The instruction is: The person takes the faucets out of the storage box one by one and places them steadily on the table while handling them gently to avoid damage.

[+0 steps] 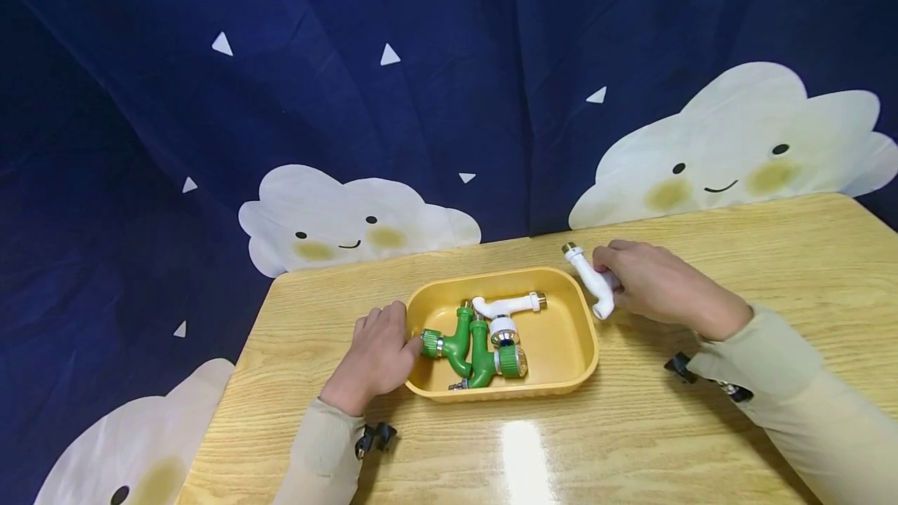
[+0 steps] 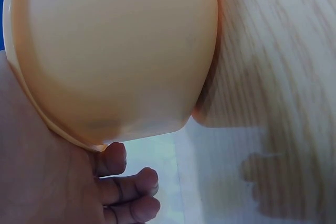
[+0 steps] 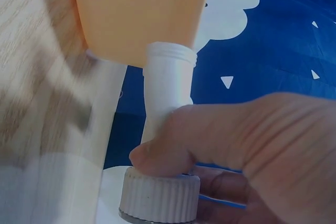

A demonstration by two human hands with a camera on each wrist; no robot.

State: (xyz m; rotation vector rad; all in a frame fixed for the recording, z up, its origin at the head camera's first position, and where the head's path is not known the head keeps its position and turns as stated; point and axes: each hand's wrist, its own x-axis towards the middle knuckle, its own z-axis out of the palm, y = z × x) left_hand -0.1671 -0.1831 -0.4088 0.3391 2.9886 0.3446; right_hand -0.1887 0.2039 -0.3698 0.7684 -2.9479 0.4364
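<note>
My right hand holds a white plastic tap above the table at the tub's right end, brass-threaded end up and away. In the right wrist view, my thumb lies across the tap's body, just above its ribbed white knob. At the left end of the yellow tub, my left hand grips the rim, thumb over the edge beside a green tap. Its fingertips curl outside the tub wall. A second green tap and another white tap lie inside.
The tub stands on a light wood-grain table. Behind the table hangs a dark blue curtain with smiling clouds and white triangles. Black clips hang at the sleeve cuffs.
</note>
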